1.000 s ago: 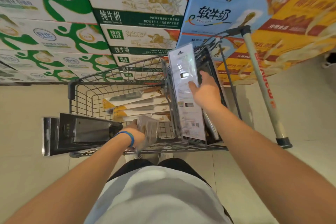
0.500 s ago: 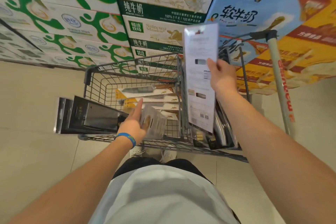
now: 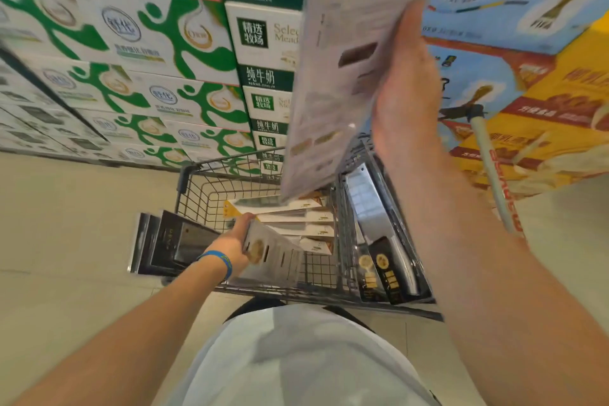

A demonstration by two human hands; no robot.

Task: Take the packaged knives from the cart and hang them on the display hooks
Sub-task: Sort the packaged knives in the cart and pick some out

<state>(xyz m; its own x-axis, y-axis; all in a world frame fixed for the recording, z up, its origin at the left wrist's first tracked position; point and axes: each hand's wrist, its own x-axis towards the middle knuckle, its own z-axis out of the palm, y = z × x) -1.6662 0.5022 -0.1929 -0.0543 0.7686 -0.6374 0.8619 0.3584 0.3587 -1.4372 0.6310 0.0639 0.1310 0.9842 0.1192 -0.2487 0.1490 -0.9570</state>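
Standing on pale glossy floor tiles (image 3: pixel 66 224), stacked green-and-white cardboard cartons (image 3: pixel 115 43) wall off the left. Flat black packs (image 3: pixel 171 244) jut over the left rim of the wire cart (image 3: pixel 211 188), just beside the left hand (image 3: pixel 235 241), which grips a small clear-fronted pack (image 3: pixel 276 257) at the basket. The right hand (image 3: pixel 405 92) clutches a long, blurred white-backed knife pack (image 3: pixel 346 59) high above the cart, masking the cartons behind it. Blue and yellow cartons (image 3: pixel 494 10) stand on the right.

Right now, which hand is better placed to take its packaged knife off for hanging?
Right, probably. The right hand holds the long pale carded knife package lifted clear above the black wire cart; the left hand grips a smaller grey package low at the cart's rim.
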